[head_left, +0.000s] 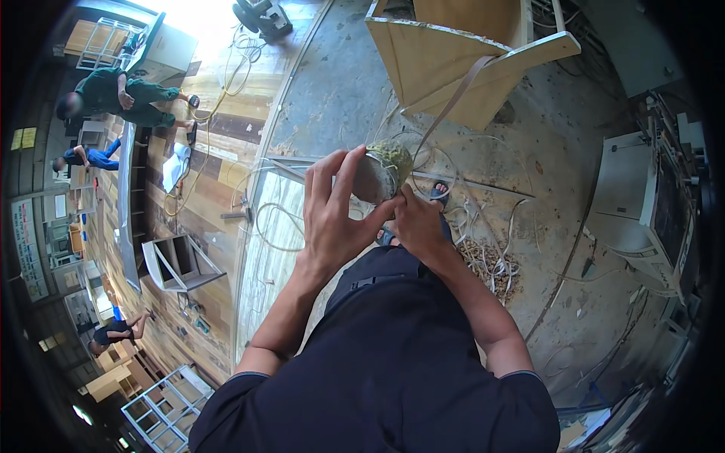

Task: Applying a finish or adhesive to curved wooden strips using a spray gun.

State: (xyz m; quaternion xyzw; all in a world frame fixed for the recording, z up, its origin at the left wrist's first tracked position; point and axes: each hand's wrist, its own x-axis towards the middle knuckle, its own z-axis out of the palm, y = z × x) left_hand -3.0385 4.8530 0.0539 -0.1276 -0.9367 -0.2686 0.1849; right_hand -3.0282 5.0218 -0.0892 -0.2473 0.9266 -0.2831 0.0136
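In front of my waist I hold a short round can-like thing (375, 180) with a flat grey end and a crusty yellow-green side. The fingers of my left hand (328, 215) curl over its left and upper edge, with the thumb under its lower rim. My right hand (420, 226) has bent fingers pressed against its lower right edge, beside the left thumb. A brown strip (455, 96) hangs from a curved wooden furniture piece (445, 57) beyond my hands and reaches down near the round thing. Whether the strip touches it I cannot tell.
Strip scraps and shavings (491, 264) lie by my right foot. Cords and a hammer (236, 214) are on the floor at left. A grey cabinet (619, 189) stands at right. A person in green (98, 94) and others work at far left near a long frame (130, 204).
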